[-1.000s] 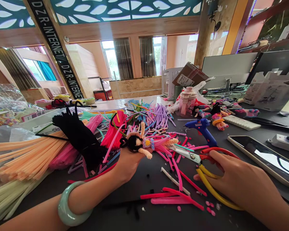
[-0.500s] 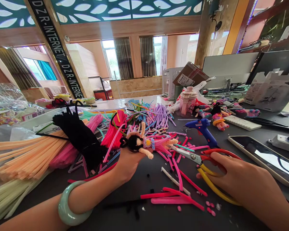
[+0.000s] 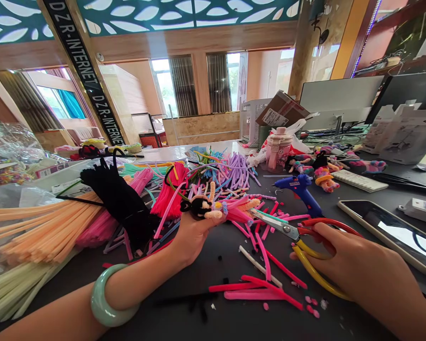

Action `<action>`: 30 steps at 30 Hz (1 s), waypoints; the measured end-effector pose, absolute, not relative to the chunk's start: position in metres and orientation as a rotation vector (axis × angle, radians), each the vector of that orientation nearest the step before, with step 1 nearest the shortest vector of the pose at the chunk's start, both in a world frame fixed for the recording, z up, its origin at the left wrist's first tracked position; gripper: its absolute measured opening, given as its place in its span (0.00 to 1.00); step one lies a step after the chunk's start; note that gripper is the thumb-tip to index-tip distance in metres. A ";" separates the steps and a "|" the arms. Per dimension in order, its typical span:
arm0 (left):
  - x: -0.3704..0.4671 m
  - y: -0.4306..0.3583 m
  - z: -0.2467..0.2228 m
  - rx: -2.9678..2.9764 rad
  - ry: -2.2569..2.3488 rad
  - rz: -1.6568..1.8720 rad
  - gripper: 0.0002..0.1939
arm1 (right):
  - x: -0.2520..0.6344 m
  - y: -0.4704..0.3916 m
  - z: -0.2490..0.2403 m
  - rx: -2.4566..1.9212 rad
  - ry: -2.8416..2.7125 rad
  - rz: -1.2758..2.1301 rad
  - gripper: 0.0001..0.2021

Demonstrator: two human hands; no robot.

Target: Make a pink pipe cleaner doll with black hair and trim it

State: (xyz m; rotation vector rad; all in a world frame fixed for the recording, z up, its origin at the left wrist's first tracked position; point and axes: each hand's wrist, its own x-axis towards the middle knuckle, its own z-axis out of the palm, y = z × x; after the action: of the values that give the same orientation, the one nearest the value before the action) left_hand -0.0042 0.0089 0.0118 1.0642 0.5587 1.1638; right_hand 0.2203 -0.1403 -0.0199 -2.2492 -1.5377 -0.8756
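My left hand (image 3: 193,234), with a green bangle on the wrist, is closed round a small fuzzy doll (image 3: 218,207) with black hair, peach limbs and a pink skirt. The doll lies sideways, head to the left. My right hand (image 3: 344,251) grips scissors (image 3: 287,229) with red and yellow handles. Their blades point left, and the tips are at the lower edge of the pink skirt. Whether the tips touch it is hard to tell. Cut pink and red stems (image 3: 255,293) lie on the dark table below.
Bundles of black (image 3: 122,203), peach (image 3: 53,229) and purple stems (image 3: 237,170) lie left and behind. A blue glue gun (image 3: 300,189), a pink bottle (image 3: 277,149) and finished dolls (image 3: 324,175) stand or lie beyond the scissors. A phone (image 3: 386,232) is at the right.
The doll has turned slightly in my left hand, its lower arm now drawn nearer my fingers and its skirt seen from another angle. The scissors stay by the skirt, their handles slightly wider apart.
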 end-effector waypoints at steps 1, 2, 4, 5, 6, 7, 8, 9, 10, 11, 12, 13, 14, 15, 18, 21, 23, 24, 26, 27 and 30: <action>-0.004 0.009 0.012 1.066 0.560 1.157 0.21 | 0.220 -0.140 -0.020 -2.247 -1.539 -0.875 0.18; -0.004 0.009 0.012 1.066 0.561 1.153 0.20 | 0.220 -0.140 -0.020 -2.244 -1.542 -0.874 0.18; -0.004 0.009 0.013 1.063 0.565 1.150 0.19 | 0.220 -0.140 -0.019 -2.237 -1.544 -0.879 0.18; -0.004 0.009 0.014 1.059 0.570 1.150 0.19 | 0.219 -0.140 -0.019 -2.237 -1.543 -0.883 0.18; -0.004 0.009 0.014 1.056 0.578 1.152 0.19 | 0.219 -0.140 -0.019 -2.237 -1.541 -0.886 0.19; -0.003 0.009 0.014 1.057 0.588 1.154 0.18 | 0.218 -0.140 -0.018 -2.238 -1.537 -0.884 0.18; -0.003 0.009 0.014 1.061 0.598 1.158 0.19 | 0.218 -0.140 -0.018 -2.237 -1.532 -0.878 0.18; -0.003 0.009 0.014 1.069 0.605 1.163 0.19 | 0.218 -0.140 -0.018 -2.235 -1.527 -0.868 0.17; -0.003 0.009 0.014 1.081 0.611 1.169 0.19 | 0.218 -0.140 -0.018 -2.234 -1.525 -0.855 0.17; -0.003 0.009 0.014 1.093 0.615 1.173 0.19 | 0.218 -0.140 -0.018 -2.233 -1.525 -0.844 0.16; -0.003 0.009 0.014 1.102 0.619 1.175 0.19 | 0.218 -0.140 -0.018 -2.232 -1.526 -0.836 0.16; -0.004 0.009 0.013 1.105 0.621 1.176 0.19 | 0.219 -0.140 -0.018 -2.233 -1.531 -0.830 0.16; -0.004 0.009 0.013 1.103 0.621 1.176 0.19 | 0.219 -0.140 -0.018 -2.237 -1.538 -0.827 0.17; -0.004 0.009 0.013 1.097 0.620 1.174 0.19 | 0.219 -0.140 -0.018 -2.242 -1.543 -0.831 0.17; -0.004 0.009 0.012 1.079 0.610 1.168 0.19 | 0.218 -0.140 -0.018 -2.255 -1.552 -0.856 0.19; -0.003 0.010 0.012 1.073 0.591 1.169 0.18 | 0.217 -0.140 -0.017 -2.258 -1.556 -0.866 0.18; -0.003 0.011 0.012 1.067 0.586 1.172 0.18 | 0.217 -0.140 -0.017 -2.259 -1.563 -0.866 0.17; -0.003 0.011 0.011 1.067 0.587 1.172 0.18 | 0.216 -0.140 -0.016 -2.257 -1.566 -0.865 0.17; -0.003 0.011 0.011 1.064 0.589 1.173 0.18 | 0.216 -0.140 -0.016 -2.254 -1.572 -0.858 0.17; -0.003 0.012 0.011 1.063 0.588 1.174 0.18 | 0.216 -0.140 -0.016 -2.255 -1.574 -0.855 0.17; -0.004 0.012 0.010 1.061 0.578 1.167 0.18 | 0.214 -0.139 -0.016 -2.254 -1.566 -0.842 0.16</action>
State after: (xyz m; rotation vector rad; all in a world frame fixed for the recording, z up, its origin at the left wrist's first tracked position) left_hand -0.0039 0.0118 0.0102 1.0615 0.5781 1.1667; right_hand 0.2145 -0.1392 -0.0158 -2.2543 -1.5663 -0.8420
